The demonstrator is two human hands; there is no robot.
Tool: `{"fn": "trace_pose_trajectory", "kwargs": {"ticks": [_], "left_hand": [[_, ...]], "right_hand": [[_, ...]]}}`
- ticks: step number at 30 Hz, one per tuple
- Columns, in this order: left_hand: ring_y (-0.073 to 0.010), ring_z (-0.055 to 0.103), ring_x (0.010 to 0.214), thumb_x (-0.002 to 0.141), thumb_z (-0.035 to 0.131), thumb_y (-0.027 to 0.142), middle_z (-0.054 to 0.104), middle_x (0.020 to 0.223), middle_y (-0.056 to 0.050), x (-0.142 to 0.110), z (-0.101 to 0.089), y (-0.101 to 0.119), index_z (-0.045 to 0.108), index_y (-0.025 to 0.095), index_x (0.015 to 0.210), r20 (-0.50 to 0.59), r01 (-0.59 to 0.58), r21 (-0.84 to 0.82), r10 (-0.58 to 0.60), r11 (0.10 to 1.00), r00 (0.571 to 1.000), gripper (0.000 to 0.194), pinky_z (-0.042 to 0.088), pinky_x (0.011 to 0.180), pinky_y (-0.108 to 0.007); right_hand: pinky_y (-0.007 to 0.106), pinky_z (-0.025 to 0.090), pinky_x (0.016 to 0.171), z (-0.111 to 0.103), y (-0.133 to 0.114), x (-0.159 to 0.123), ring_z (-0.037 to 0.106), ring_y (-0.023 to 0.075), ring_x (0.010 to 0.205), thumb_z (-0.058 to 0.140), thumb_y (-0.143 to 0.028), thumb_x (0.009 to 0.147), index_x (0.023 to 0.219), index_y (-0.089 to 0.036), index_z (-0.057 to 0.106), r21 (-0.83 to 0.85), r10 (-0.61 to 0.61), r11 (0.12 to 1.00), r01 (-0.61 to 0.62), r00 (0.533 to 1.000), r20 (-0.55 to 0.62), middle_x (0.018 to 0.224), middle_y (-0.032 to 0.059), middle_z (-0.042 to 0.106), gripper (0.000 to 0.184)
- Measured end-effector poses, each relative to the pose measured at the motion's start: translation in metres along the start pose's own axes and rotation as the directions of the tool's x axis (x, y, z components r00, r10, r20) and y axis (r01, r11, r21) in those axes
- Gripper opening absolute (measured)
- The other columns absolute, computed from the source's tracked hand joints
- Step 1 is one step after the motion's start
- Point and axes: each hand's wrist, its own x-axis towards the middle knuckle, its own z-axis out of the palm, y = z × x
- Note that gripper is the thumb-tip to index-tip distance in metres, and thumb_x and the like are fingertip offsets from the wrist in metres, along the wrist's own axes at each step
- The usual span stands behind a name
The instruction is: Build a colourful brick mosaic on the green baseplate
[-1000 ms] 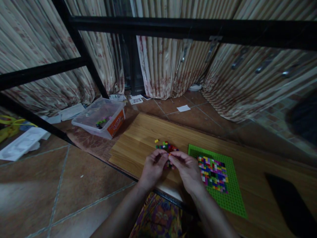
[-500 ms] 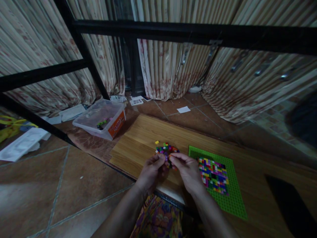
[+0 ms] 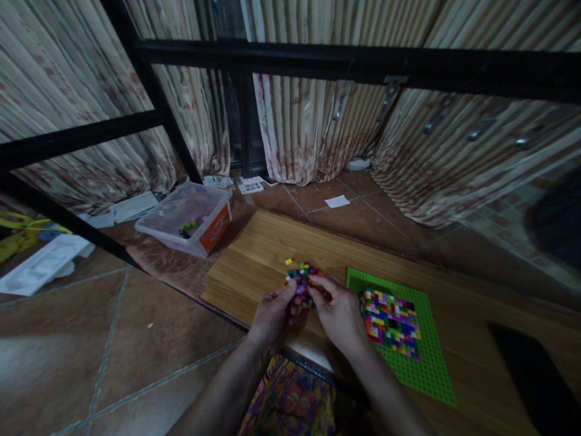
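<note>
I can read no words from here. The orange label (image 3: 215, 231) on the side of the tub (image 3: 166, 237) bears lettering too small and blurred for me to make out. On the floor (image 3: 290, 213) beyond the bench (image 3: 254, 254), a white paper (image 3: 251, 186) shows a black square pattern like a QR code.

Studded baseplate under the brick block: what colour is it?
The baseplate is bright green, seen best in the current head view.

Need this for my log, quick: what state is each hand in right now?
Left hand: closed, seemingly on a small purple brick.
Right hand: curled by the loose bricks; whether it grips one cannot be told.
</note>
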Motion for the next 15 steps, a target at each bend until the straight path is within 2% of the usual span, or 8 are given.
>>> {"fn": "trace_pose_trajectory", "kwargs": {"ticks": [2, 4, 7, 11, 13, 15], "left_hand": [[-0.0021, 0.033, 0.038, 0.063, 0.074, 0.057, 0.045, 0.047, 0.006, 0.000, 0.000, -0.001, 0.057, 0.012, 0.061, 0.002, 0.001, 0.014, -0.001, 1.000, 1.000, 0.048, 0.021, 0.035, -0.017], [-0.0024, 0.032, 0.036, 0.065, 0.071, 0.059, 0.042, 0.044, 0.006, -0.002, 0.001, -0.001, 0.057, 0.012, 0.059, 0.009, 0.000, 0.041, 0.000, 0.999, 1.000, 0.050, 0.019, 0.034, -0.017], [-0.0026, 0.032, 0.036, 0.066, 0.068, 0.062, 0.045, 0.045, 0.005, -0.006, 0.002, 0.000, 0.058, 0.012, 0.059, 0.019, 0.002, 0.084, -0.003, 0.997, 1.000, 0.051, 0.020, 0.035, -0.017], [-0.0030, 0.035, 0.038, 0.065, 0.070, 0.059, 0.048, 0.048, 0.004, -0.010, 0.003, 0.003, 0.060, 0.011, 0.061, 0.015, -0.005, 0.122, 0.003, 0.993, 1.000, 0.049, 0.023, 0.035, -0.017], [-0.0029, 0.034, 0.039, 0.063, 0.073, 0.056, 0.048, 0.048, 0.004, -0.012, 0.003, 0.004, 0.061, 0.010, 0.062, 0.003, -0.005, 0.119, 0.005, 0.993, 1.000, 0.047, 0.024, 0.035, -0.016], [-0.0027, 0.034, 0.040, 0.062, 0.075, 0.053, 0.048, 0.050, 0.004, -0.012, 0.002, 0.005, 0.062, 0.010, 0.063, 0.002, 0.002, 0.103, -0.002, 0.995, 1.000, 0.045, 0.024, 0.035, -0.016]], "right_hand": [[0.028, 0.049, 0.080, -0.004, -0.010, -0.003, 0.063, 0.0172, 0.091, 0.055, -0.022, 0.086, 0.107, -0.026, 0.066, 0.160, -0.039, 0.987, 0.034, 0.999, 0.027, 0.100, 0.0035, 0.067, 0.025], [0.028, 0.048, 0.081, -0.007, -0.018, -0.004, 0.062, 0.0163, 0.090, 0.055, -0.022, 0.086, 0.101, -0.026, 0.069, 0.234, -0.078, 0.970, 0.066, 0.996, 0.041, 0.096, 0.0027, 0.067, 0.020], [0.028, 0.048, 0.079, -0.010, -0.021, -0.004, 0.062, 0.0158, 0.084, 0.056, -0.022, 0.087, 0.088, -0.025, 0.071, 0.245, -0.092, 0.966, 0.084, 0.996, 0.021, 0.087, 0.0019, 0.067, 0.015], [0.028, 0.047, 0.077, -0.005, -0.019, -0.007, 0.062, 0.0161, 0.081, 0.055, -0.024, 0.087, 0.085, -0.024, 0.070, 0.250, -0.097, 0.963, 0.097, 0.995, -0.012, 0.084, 0.0023, 0.067, 0.015], [0.028, 0.047, 0.074, -0.002, -0.017, -0.009, 0.062, 0.0159, 0.079, 0.056, -0.026, 0.086, 0.084, -0.023, 0.070, 0.308, -0.046, 0.950, 0.055, 0.998, -0.035, 0.083, 0.0021, 0.068, 0.015], [0.027, 0.048, 0.069, 0.001, -0.013, -0.010, 0.063, 0.0158, 0.074, 0.058, -0.030, 0.085, 0.084, -0.023, 0.070, 0.405, 0.073, 0.913, -0.049, 0.996, -0.042, 0.079, 0.0013, 0.069, 0.014]]}}
